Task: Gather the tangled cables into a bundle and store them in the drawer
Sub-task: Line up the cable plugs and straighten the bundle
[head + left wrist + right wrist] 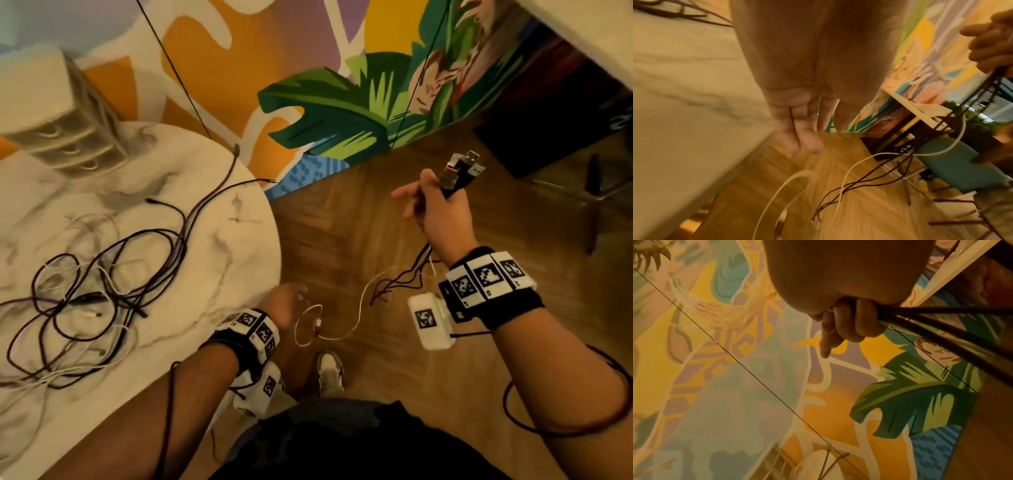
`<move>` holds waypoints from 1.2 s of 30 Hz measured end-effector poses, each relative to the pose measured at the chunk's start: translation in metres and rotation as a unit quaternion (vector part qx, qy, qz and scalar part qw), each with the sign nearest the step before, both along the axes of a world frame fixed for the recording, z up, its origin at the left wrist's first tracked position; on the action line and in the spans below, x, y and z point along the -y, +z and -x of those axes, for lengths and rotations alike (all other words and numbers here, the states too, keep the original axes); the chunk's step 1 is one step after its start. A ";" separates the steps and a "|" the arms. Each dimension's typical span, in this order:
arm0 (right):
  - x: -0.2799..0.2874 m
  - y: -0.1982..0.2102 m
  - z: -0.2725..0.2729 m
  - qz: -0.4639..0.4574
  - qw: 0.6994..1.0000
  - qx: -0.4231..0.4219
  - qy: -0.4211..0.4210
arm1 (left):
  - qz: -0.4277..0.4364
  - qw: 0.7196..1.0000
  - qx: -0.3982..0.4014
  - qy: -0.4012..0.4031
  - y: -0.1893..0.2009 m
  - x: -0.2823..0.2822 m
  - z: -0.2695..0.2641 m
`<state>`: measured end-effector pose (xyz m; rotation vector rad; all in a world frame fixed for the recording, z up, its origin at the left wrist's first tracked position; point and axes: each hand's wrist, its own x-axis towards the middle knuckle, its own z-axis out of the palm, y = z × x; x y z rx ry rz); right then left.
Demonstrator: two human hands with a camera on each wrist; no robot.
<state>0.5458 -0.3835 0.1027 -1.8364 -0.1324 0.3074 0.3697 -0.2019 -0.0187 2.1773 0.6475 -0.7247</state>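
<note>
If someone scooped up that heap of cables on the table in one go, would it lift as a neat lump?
Probably not. The cables lie in loose, crossing loops on the table, so they look floppy and would likely sag and trail. The strands hanging from the right hand already droop limply. Being tangled, one strand would probably drag others along.

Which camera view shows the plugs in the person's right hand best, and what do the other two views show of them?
The head view: the plugs stick up clearly above the right hand, which grips their cables. The right wrist view shows only curled fingers round dark cables, no plugs. The left wrist view shows that hand at the frame edge with cables hanging; the plugs are out of sight.
</note>
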 end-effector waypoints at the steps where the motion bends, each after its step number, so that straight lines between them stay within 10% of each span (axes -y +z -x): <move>1: 0.001 0.002 -0.001 -0.004 1.000 -0.002 0.005 | 0.007 1.000 0.026 0.008 0.007 0.003 -0.007; 11: -0.015 0.060 0.006 -0.077 0.990 0.045 0.113 | 0.170 0.901 0.385 -0.102 0.141 0.066 -0.106; 16: -0.015 0.072 -0.006 -0.119 0.984 0.037 0.130 | 0.377 0.863 0.333 0.040 0.169 0.069 -0.132; 22: -0.017 0.007 0.011 -0.115 0.925 -0.142 0.333 | 0.325 0.877 0.335 0.115 0.180 0.046 -0.122; 27: -0.028 -0.069 0.017 0.080 0.959 -0.091 0.255 | -0.006 0.905 0.424 -0.025 0.214 0.014 -0.121; 31: -0.016 -0.127 0.010 0.172 0.961 -0.141 0.165 | -0.276 0.827 0.453 -0.188 0.246 -0.013 -0.112; 36: -0.012 -0.163 -0.001 0.276 0.931 -0.198 0.136 | -0.375 0.773 0.444 -0.253 0.254 -0.030 -0.096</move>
